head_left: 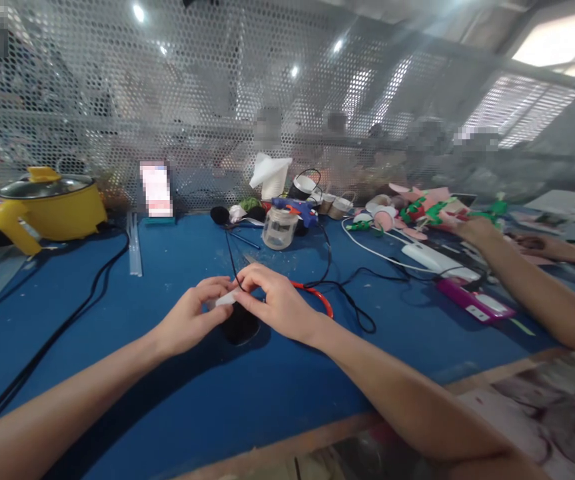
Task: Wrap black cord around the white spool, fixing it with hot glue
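My left hand (194, 317) is closed, its thumb and fingers pinching a small white strip (227, 298) that could be paper or tape. Close against it, my right hand (280, 303) has its fingertips pressed together at the strip's right end, around the foot of a thin black stem (232, 259). The stem leans up and away towards a dark round piece (220, 215); whether the two join is unclear. Below the fingers a black rounded object (240, 327) shows, partly covered by both hands.
Behind my hands stand a clear jar (280, 230) and a blue glue gun (297, 210). A yellow electric pot (52, 207) is at left, near clear sticks (135, 245) and a phone (157, 190). Rightward lie cables, a purple power strip (474, 301) and another person's arm (532, 283).
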Demonstrator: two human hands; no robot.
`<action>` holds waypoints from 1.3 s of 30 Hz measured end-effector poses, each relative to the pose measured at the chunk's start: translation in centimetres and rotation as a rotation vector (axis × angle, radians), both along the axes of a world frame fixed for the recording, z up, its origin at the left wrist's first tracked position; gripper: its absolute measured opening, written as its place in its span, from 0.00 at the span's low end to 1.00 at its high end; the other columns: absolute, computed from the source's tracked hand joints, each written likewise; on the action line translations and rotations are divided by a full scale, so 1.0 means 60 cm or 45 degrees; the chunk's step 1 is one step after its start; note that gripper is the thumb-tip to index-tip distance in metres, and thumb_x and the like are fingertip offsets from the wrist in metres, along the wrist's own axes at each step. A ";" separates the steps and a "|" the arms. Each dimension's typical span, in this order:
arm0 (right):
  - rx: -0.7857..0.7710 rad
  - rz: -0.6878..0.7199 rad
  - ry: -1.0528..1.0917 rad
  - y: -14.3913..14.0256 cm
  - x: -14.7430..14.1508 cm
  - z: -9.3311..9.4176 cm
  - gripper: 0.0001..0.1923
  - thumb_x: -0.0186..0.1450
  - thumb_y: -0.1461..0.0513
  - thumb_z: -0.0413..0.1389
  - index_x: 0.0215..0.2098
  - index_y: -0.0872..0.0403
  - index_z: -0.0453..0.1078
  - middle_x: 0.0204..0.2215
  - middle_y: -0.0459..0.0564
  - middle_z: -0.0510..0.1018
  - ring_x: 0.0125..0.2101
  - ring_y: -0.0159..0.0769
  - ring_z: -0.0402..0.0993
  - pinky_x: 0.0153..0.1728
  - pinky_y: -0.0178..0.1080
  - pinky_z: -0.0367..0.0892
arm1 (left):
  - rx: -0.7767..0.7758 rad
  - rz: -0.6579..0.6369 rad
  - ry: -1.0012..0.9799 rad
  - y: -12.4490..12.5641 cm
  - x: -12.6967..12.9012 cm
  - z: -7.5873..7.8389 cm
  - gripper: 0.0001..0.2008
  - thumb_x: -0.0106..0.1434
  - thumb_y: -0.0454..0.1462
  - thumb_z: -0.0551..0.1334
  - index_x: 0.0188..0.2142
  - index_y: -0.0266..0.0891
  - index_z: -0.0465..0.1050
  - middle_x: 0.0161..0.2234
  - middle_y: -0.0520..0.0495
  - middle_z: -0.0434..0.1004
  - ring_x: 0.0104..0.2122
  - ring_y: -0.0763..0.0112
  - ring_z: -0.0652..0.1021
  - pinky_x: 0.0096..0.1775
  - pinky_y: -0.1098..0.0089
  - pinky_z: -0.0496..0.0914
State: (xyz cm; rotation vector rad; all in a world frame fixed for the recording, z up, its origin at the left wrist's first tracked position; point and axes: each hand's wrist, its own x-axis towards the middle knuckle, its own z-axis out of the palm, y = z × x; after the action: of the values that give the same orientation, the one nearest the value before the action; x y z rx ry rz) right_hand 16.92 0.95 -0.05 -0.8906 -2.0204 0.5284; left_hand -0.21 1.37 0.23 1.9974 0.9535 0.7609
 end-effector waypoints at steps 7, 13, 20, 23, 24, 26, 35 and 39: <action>-0.768 0.024 0.419 0.030 -0.019 0.030 0.06 0.56 0.64 0.53 0.24 0.56 0.61 0.27 0.48 0.74 0.29 0.29 0.69 0.33 0.35 0.63 | -0.026 -0.085 -0.054 -0.006 -0.004 -0.001 0.05 0.55 0.35 0.56 0.24 0.37 0.66 0.41 0.42 0.69 0.48 0.60 0.65 0.51 0.61 0.57; -1.245 0.027 0.808 0.110 -0.036 0.046 0.06 0.58 0.71 0.48 0.25 0.57 0.63 0.19 0.43 0.72 0.22 0.26 0.70 0.26 0.32 0.63 | -0.061 -0.192 -0.079 -0.022 0.001 0.004 0.05 0.56 0.36 0.56 0.28 0.36 0.69 0.45 0.40 0.67 0.52 0.59 0.61 0.53 0.60 0.54; -1.117 0.028 0.828 0.210 -0.061 0.092 0.08 0.59 0.72 0.46 0.28 0.57 0.63 0.18 0.43 0.71 0.21 0.25 0.68 0.25 0.30 0.64 | -0.123 -0.256 -0.091 -0.025 -0.002 0.002 0.06 0.56 0.36 0.57 0.25 0.36 0.68 0.46 0.41 0.66 0.53 0.61 0.61 0.53 0.64 0.54; -0.912 -0.001 0.879 0.240 -0.071 0.127 0.12 0.60 0.73 0.45 0.38 0.54 0.60 0.21 0.40 0.71 0.22 0.23 0.67 0.25 0.28 0.64 | -0.146 -0.234 -0.081 -0.022 -0.002 -0.001 0.05 0.55 0.36 0.57 0.27 0.36 0.68 0.47 0.41 0.66 0.54 0.61 0.60 0.54 0.64 0.53; -0.842 -0.017 0.887 0.247 -0.074 0.137 0.14 0.60 0.73 0.44 0.41 0.53 0.59 0.21 0.39 0.71 0.22 0.23 0.67 0.24 0.27 0.63 | -0.151 -0.230 -0.075 -0.022 -0.002 -0.002 0.05 0.55 0.36 0.58 0.27 0.36 0.69 0.47 0.41 0.66 0.54 0.61 0.60 0.54 0.63 0.53; -0.731 -0.041 0.869 0.250 -0.079 0.151 0.15 0.60 0.73 0.44 0.43 0.54 0.59 0.22 0.39 0.70 0.22 0.22 0.66 0.22 0.26 0.61 | -0.152 -0.222 -0.077 -0.022 -0.001 -0.001 0.05 0.55 0.36 0.58 0.27 0.36 0.69 0.47 0.41 0.66 0.54 0.60 0.60 0.54 0.63 0.53; -0.355 0.143 -0.480 0.141 -0.056 0.150 0.07 0.50 0.68 0.57 0.29 0.55 0.71 0.19 0.45 0.74 0.21 0.32 0.69 0.25 0.34 0.62 | -0.085 -0.239 -0.209 -0.023 0.002 -0.004 0.07 0.56 0.37 0.57 0.24 0.36 0.67 0.39 0.42 0.68 0.49 0.61 0.66 0.51 0.61 0.58; -0.039 -0.462 -0.315 0.136 0.033 0.173 0.08 0.58 0.63 0.50 0.29 0.56 0.70 0.22 0.49 0.74 0.26 0.36 0.71 0.30 0.37 0.62 | -0.043 -0.166 -0.200 -0.014 -0.002 -0.009 0.07 0.56 0.38 0.57 0.25 0.37 0.67 0.43 0.41 0.68 0.51 0.59 0.64 0.52 0.61 0.57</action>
State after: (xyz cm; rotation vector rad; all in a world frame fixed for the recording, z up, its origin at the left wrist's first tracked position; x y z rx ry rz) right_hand 18.88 9.10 10.32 -1.3616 -2.0043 0.2556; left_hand -0.30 0.52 -0.31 1.9188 0.7325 0.8105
